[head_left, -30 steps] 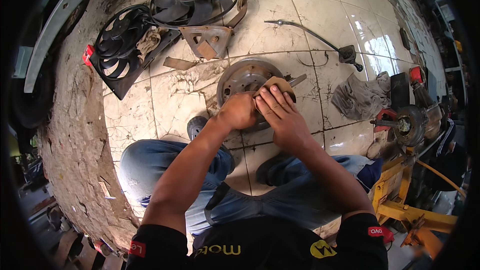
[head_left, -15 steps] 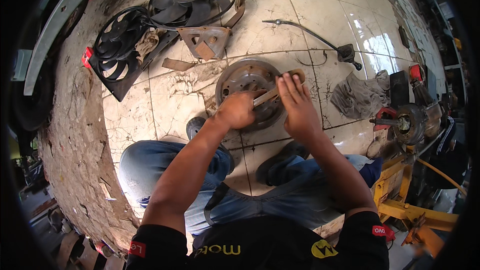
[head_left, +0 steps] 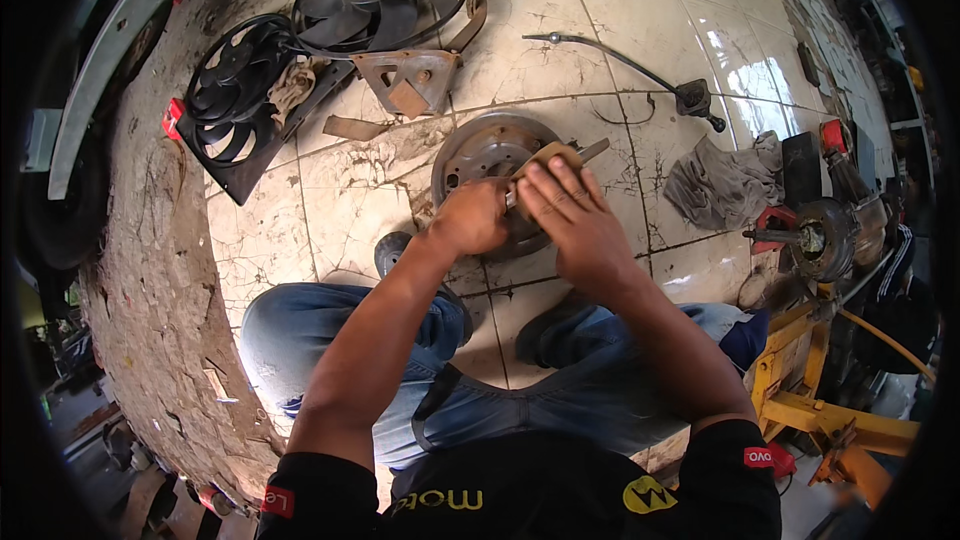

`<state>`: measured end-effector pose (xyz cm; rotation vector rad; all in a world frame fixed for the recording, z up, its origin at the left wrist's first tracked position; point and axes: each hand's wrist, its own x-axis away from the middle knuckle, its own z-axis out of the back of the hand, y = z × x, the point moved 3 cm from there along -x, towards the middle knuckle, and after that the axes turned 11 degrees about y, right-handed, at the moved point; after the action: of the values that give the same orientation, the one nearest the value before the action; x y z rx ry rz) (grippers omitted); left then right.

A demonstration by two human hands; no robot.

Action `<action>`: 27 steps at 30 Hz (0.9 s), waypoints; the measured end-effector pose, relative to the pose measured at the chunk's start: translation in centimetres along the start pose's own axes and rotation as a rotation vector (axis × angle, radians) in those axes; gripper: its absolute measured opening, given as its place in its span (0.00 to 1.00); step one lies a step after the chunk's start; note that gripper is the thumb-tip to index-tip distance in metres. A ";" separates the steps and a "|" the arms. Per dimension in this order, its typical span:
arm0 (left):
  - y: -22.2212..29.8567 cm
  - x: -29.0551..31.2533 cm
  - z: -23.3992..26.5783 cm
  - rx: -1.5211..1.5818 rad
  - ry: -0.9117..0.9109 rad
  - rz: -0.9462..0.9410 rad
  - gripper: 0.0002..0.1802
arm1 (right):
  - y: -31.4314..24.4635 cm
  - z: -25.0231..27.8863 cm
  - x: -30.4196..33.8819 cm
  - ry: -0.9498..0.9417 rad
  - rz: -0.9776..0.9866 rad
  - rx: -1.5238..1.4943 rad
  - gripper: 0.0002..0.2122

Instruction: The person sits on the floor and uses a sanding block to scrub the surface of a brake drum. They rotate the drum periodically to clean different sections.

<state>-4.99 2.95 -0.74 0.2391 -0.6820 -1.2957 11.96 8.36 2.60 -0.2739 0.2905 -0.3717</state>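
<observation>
My left hand [head_left: 474,218] is closed around the near end of a flat metal bar [head_left: 598,149], which points away to the upper right. Across the bar lies a folded brown piece of sandpaper [head_left: 550,153]. My right hand [head_left: 580,217] presses it down with straight fingers held together; the thumb is hidden. Both hands are above a round, rusty steel wheel [head_left: 470,145] with holes in its middle, lying flat on the tiles. My hands and forearms cover part of its near side.
Black radiator fans [head_left: 385,0] and a rusty triangular bracket [head_left: 400,75] lie at the far left. A brown strip [head_left: 355,128] is near them. To the right are a gear lever [head_left: 640,75], a grey rag [head_left: 725,180], a greasy round part [head_left: 820,245] and a yellow frame [head_left: 820,420].
My right hand and the sandpaper have slid back along the bar toward my left hand, baring the bar's far end. My left hand has stayed nearly in place.
</observation>
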 end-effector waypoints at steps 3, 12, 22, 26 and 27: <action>0.1 -0.1 -0.1 0.132 0.137 -0.029 0.21 | 2.5 0.9 0.0 0.116 -0.276 0.039 0.32; -0.4 0.2 -0.6 0.142 0.126 -0.017 0.33 | 2.4 0.7 0.0 0.103 -0.254 0.005 0.36; -2.1 -0.9 -2.4 0.147 0.204 -0.096 0.23 | 2.2 1.4 -0.1 0.033 -0.333 -0.018 0.36; -3.0 -1.0 -3.2 0.089 0.091 -0.102 0.29 | -1.2 -0.6 0.9 0.096 0.009 -0.137 0.34; -2.9 -0.8 -2.9 0.078 0.096 -0.073 0.29 | -1.0 -0.6 0.9 0.112 0.004 -0.101 0.34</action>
<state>-5.72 2.31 -4.77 0.3904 -0.6476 -1.3195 12.25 7.00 2.18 -0.3521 0.4205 -0.3696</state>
